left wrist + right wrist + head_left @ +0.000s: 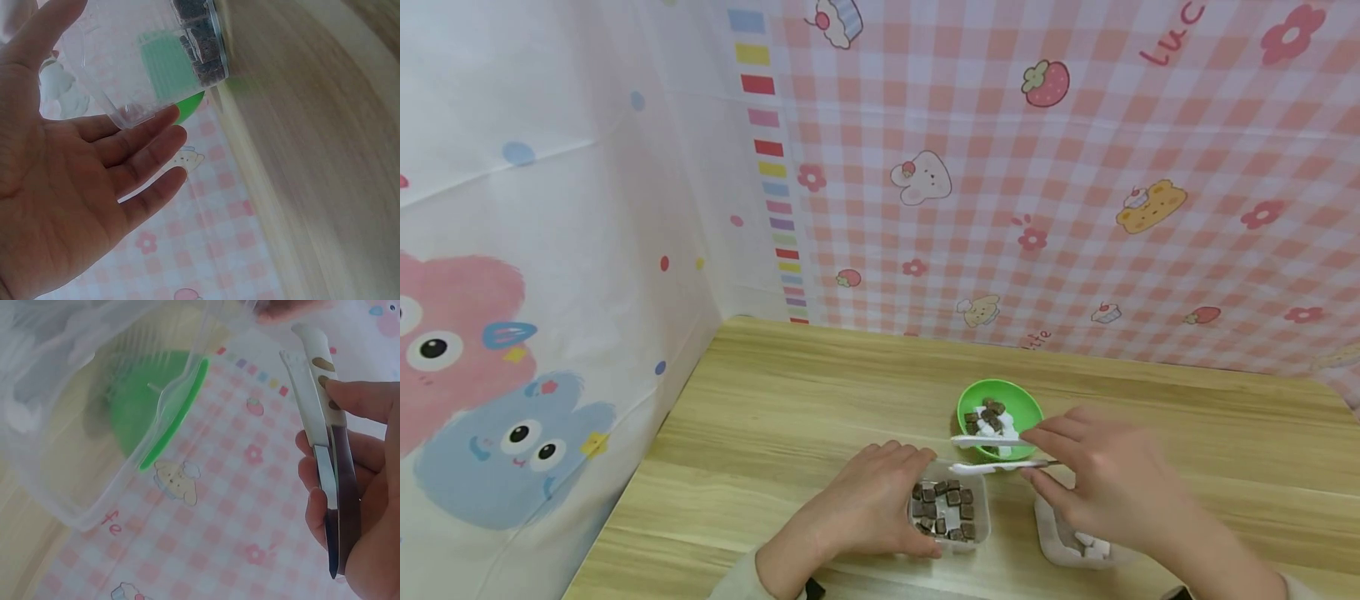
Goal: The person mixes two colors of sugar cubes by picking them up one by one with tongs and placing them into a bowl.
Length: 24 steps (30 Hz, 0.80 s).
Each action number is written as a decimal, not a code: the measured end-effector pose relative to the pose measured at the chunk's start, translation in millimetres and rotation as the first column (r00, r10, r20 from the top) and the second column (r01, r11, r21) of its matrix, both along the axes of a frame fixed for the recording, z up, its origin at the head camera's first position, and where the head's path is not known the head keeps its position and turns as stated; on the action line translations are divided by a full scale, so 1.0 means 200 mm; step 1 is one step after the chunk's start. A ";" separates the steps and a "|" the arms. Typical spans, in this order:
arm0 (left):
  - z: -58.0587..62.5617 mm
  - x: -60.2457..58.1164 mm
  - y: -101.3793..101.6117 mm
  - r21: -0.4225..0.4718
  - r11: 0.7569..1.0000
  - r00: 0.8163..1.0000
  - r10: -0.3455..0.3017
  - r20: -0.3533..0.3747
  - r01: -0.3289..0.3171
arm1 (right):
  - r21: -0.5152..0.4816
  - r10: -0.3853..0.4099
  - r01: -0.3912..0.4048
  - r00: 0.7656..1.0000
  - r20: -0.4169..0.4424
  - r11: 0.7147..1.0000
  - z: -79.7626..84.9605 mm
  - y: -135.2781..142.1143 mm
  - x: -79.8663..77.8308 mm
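Observation:
My left hand (880,500) holds a clear plastic container (987,508) by its left side, thumb near and fingers far. Several dark brown cubes (942,487) lie inside it. In the left wrist view, the index finger touches the container's rim, and the other fingers of the hand (69,181) are spread. Pinched in my right hand (1120,475) are tongs (1000,468) with white tips and metal arms. The tips stand apart over the gap between container and green bowl (1018,400), with nothing seen between them. Brown and white cubes (990,425) fill part of the bowl.
A second plastic container (1051,546) with white pieces (1092,546) stands under the right hand, partly hidden by it. The wooden table (760,408) meets a pink checked cloth (925,233) behind and a white printed cloth (587,292) at the left.

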State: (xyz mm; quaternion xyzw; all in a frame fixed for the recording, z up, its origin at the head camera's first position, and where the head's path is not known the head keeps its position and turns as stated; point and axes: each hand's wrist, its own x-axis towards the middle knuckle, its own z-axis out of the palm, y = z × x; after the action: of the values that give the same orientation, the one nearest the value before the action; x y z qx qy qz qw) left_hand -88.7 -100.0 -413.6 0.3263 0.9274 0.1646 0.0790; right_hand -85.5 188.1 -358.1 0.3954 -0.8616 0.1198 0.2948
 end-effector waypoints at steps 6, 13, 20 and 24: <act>0.00 0.00 0.00 0.010 1.000 1.000 -0.005 -0.003 0.005 | 0.085 0.053 -0.060 0.995 0.085 0.995 -0.02 -0.04 0.01; -0.01 0.00 0.00 0.013 1.000 1.000 -0.009 -0.009 0.009 | 0.159 0.093 -0.112 0.988 0.123 0.981 -0.04 -0.10 0.01; -0.01 0.00 0.00 0.027 1.000 1.000 -0.013 -0.008 0.013 | 0.216 0.069 -0.109 0.980 0.185 0.970 -0.05 -0.15 0.02; 0.00 0.00 0.00 0.031 0.999 1.000 -0.015 -0.003 0.015 | 0.249 0.060 -0.112 0.976 0.209 0.962 -0.05 -0.17 0.02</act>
State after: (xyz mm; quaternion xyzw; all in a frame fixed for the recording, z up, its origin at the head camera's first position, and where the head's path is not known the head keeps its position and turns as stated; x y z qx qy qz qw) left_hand -89.5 -100.3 -414.6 0.3346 0.9224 0.1781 0.0737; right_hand -82.3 155.0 -368.2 0.4538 -0.8770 0.0580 0.1470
